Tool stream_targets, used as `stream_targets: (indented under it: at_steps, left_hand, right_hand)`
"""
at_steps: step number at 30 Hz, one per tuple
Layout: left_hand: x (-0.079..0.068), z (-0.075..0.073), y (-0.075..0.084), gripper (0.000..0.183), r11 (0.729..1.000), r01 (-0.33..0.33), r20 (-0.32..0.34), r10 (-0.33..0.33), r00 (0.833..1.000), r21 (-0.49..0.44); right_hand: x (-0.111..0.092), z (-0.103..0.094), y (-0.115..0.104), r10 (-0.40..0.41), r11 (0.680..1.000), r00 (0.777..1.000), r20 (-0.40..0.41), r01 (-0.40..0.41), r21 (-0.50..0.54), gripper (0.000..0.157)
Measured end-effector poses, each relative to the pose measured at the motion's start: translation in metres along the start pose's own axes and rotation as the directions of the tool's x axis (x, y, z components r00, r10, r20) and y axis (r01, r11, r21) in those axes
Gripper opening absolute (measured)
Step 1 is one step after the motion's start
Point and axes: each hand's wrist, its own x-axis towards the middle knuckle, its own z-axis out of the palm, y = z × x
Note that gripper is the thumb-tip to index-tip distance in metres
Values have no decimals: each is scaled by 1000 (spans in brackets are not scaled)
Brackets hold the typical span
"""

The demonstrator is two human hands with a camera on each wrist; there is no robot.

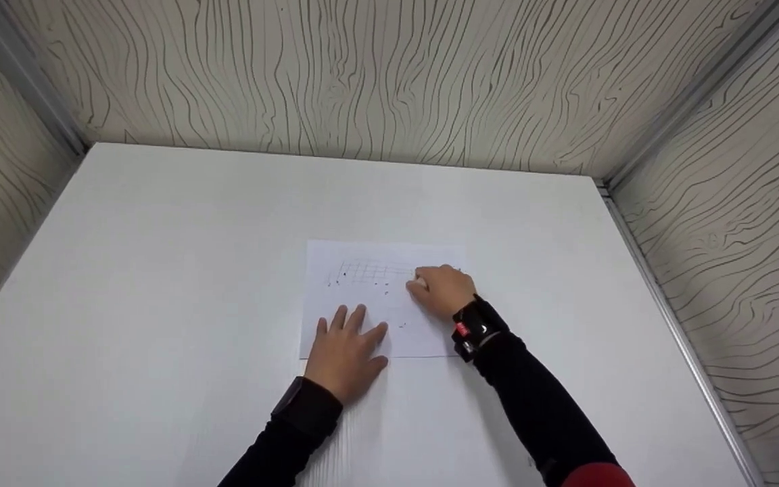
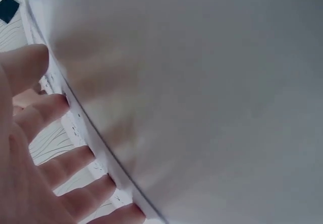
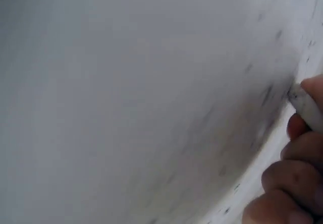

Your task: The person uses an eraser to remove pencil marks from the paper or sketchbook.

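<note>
A white sheet of paper [image 1: 430, 343] lies on the white table, with a drawn grid of thin dark lines [image 1: 370, 272] across its upper part. My right hand [image 1: 445, 291] pinches a white eraser [image 3: 306, 106] between thumb and fingers at the right end of the grid. Its tip is smudged dark and meets the paper in the right wrist view. Lower left on the sheet, my left hand [image 1: 345, 355] rests with its fingers spread, the palm over the near edge. Small dark crumbs [image 1: 387, 293] are scattered below the grid.
The white table [image 1: 159, 270] stretches to both sides of the paper. Panels with a wood-grain line pattern [image 1: 362, 81] stand behind it and at left and right. Black bands [image 1: 481, 328] circle both wrists.
</note>
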Motion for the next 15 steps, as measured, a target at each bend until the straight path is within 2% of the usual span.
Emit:
stream_targets:
  at_steps: [4,7,11,15]
  left_hand:
    - [0,-2,2,47,1000,6,3,-6,1000,-9]
    - [-2,-2,2,48,1000,9,-1,-9,1000,0]
    - [-7,1,2,50,1000,0,-4,0,1000,19]
    - [-6,2,7,50,998,-23,-10,23,1000,51]
  right_hand:
    - [-11,-11,29,101,995,991,-92,-101,6,34]
    - [-19,-17,46,112,993,985,-134,-116,-20,32]
    - [-25,-19,49,124,991,986,-114,-128,-30,30]
    - [-26,-18,41,123,992,988,-97,-125,-19,30]
